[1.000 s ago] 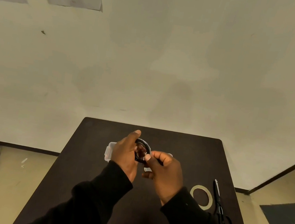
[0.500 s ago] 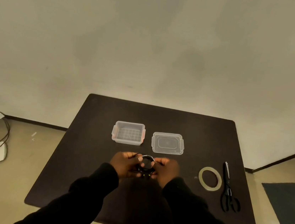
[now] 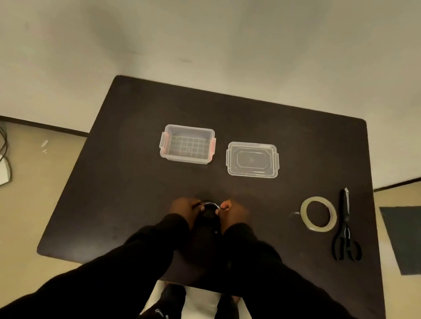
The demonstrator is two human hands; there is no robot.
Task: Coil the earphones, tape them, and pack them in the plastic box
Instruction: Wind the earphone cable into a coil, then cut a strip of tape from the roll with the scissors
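Both hands, left hand (image 3: pixel 185 208) and right hand (image 3: pixel 233 212), pinch the coiled black earphones (image 3: pixel 208 209) low over the dark table (image 3: pixel 128 175) (fingers curled tight). Beyond sits the plastic box (image 3: pixel 187 143), lid (image 3: pixel 252 159) beside it; tape roll (image 3: pixel 318 217) and scissors (image 3: pixel 347 229) lie right.

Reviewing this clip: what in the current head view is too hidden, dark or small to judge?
- Earphones: black against the dark table, mostly covered by the left hand and right hand; how far they are coiled is unclear.
- Finger positions: too small and dim.
- Tape roll: a loose end cannot be confirmed.
- Scissors: whether the blades are fully closed cannot be made out.
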